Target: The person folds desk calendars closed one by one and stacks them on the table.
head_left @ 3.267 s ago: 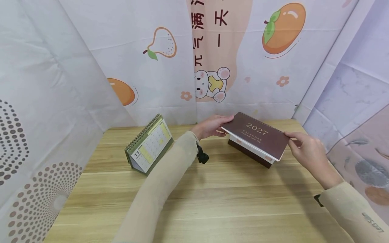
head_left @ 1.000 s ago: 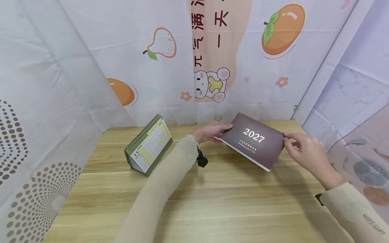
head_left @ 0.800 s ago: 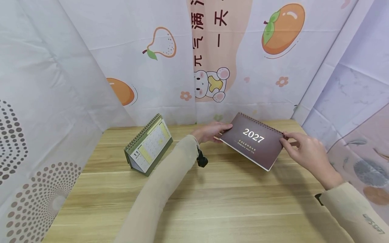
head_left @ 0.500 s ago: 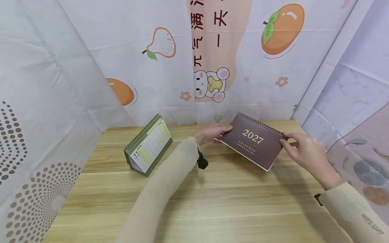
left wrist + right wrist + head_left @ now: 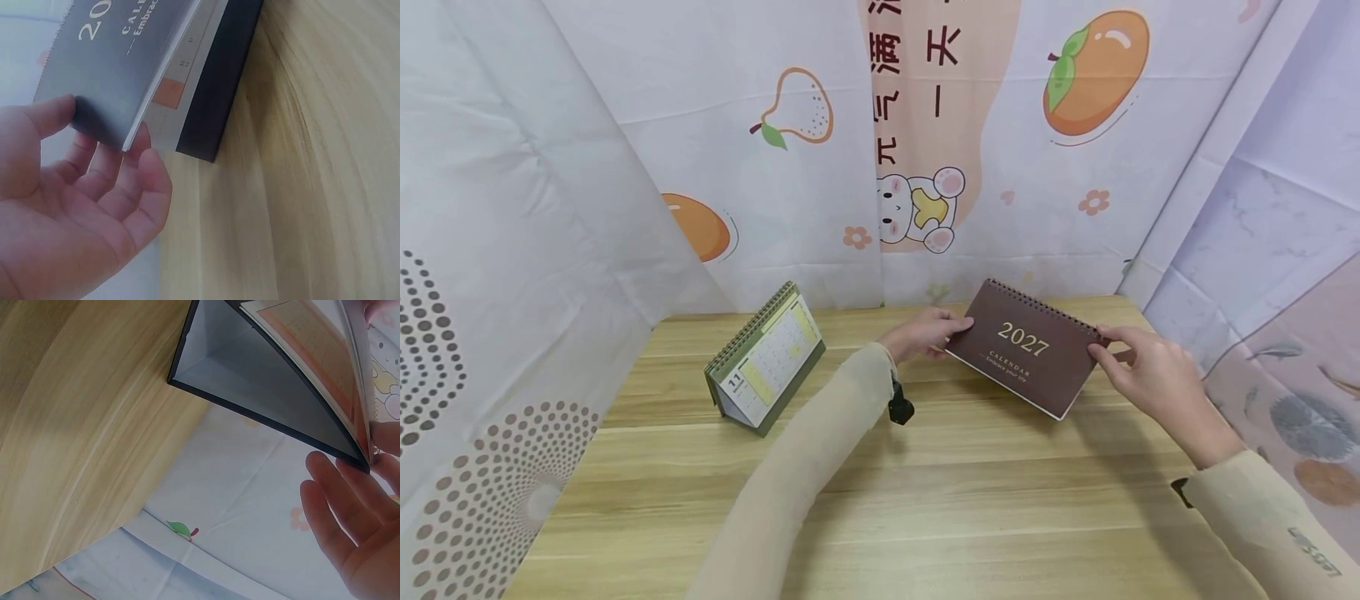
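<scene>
A brown spiral-bound desk calendar [image 5: 1026,367] with "2027" on its cover stands at the back right of the table. My left hand [image 5: 925,332] holds its left edge, the thumb on the cover. In the left wrist view, the cover [image 5: 112,69] stands away from the printed page beneath, and the fingers of my left hand [image 5: 87,194] curve behind its edge. At the upper right corner, by the spiral, my right hand [image 5: 1165,379] pinches the calendar. The right wrist view looks into its hollow triangular stand [image 5: 250,381], with my right hand [image 5: 365,528] at the peak.
A green desk calendar [image 5: 767,362], opened at month 11, stands on the left of the wooden table [image 5: 925,508]. Printed cloth [image 5: 820,192] hangs right behind the table, and more cloth hangs at both sides.
The brown cover was raised 3.3 seconds ago, with printed pages showing under it; it has come down towards the front. During the last second the hands have barely moved.
</scene>
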A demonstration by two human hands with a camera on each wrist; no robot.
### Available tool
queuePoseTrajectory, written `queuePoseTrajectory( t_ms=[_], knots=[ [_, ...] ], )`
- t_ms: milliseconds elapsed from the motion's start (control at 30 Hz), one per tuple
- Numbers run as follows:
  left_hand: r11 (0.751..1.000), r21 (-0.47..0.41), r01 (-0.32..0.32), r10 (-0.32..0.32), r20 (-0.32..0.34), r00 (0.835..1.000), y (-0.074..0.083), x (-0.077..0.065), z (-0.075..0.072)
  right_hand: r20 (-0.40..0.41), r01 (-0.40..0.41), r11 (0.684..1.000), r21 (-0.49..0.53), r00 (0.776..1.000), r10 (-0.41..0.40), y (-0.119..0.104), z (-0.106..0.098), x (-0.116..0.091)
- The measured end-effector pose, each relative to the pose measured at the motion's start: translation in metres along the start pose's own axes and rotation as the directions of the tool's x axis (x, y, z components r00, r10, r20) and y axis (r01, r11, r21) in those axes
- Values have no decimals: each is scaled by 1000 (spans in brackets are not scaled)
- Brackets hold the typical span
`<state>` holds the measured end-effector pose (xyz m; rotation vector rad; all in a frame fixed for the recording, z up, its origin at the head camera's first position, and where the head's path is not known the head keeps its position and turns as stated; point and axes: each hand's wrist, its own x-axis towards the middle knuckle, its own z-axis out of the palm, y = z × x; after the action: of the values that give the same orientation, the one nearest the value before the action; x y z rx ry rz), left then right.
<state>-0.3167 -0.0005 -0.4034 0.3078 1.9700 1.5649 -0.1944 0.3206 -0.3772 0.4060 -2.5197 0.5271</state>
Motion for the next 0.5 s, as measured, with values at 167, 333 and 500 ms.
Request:
queuePoseTrajectory(
  t_ms=[167,333,500],
  knots=[
    [999,23,-25,27,-64,998,-2,0,6,-9,-11,1000,-7,1000,11,-1,2,1],
    [998,41,-40,45,-129,991,-6,2,11,-26,-5,1000,-1,1000,5,-2,3,1],
    [994,90,-55,70,-175,982,-12,7,15,-28,-10,1000,3,1000,10,-3,4,0]
  ],
)
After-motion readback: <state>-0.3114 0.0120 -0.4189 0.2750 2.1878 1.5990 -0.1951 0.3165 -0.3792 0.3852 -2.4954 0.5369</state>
